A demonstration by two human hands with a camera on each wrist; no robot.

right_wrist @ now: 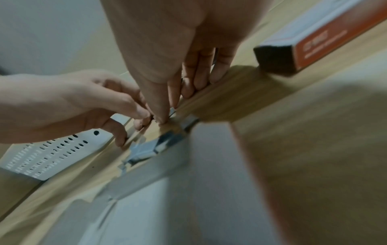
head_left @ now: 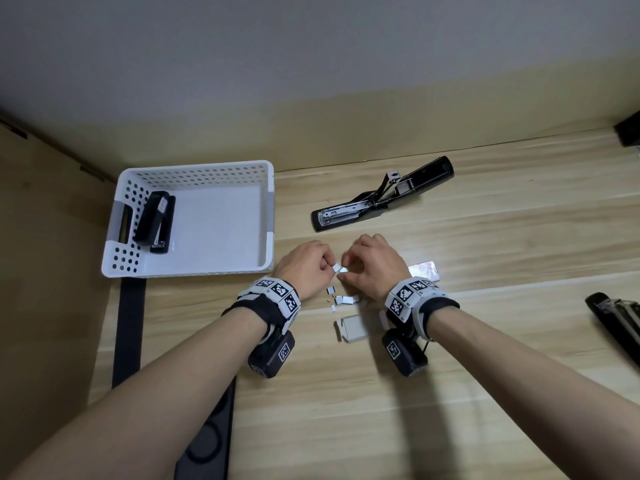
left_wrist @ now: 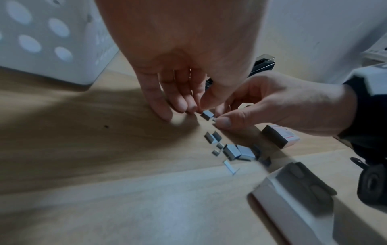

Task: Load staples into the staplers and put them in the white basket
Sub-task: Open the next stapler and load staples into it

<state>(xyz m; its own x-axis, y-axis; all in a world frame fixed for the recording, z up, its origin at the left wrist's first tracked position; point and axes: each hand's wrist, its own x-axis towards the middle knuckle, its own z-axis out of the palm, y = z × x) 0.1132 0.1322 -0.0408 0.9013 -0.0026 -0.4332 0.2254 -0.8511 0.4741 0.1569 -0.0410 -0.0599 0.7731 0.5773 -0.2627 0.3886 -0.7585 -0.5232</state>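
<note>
Head | L hand point(head_left: 308, 268) & R hand point(head_left: 372, 263) grips both pinching staple strip point(head_left: 338, 269) | above table point(head_left: 485, 341)

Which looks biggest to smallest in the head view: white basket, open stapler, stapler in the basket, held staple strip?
1. White basket
2. Open stapler
3. Stapler in the basket
4. Held staple strip

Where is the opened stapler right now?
In the head view, the opened stapler lies on the wooden table, right of the white basket, beyond both hands.

Office-like desk nook, wood-grain desk point(head_left: 485, 375), plain wall point(head_left: 311, 64), staplers point(head_left: 381, 199), white basket point(head_left: 194, 168)
</note>
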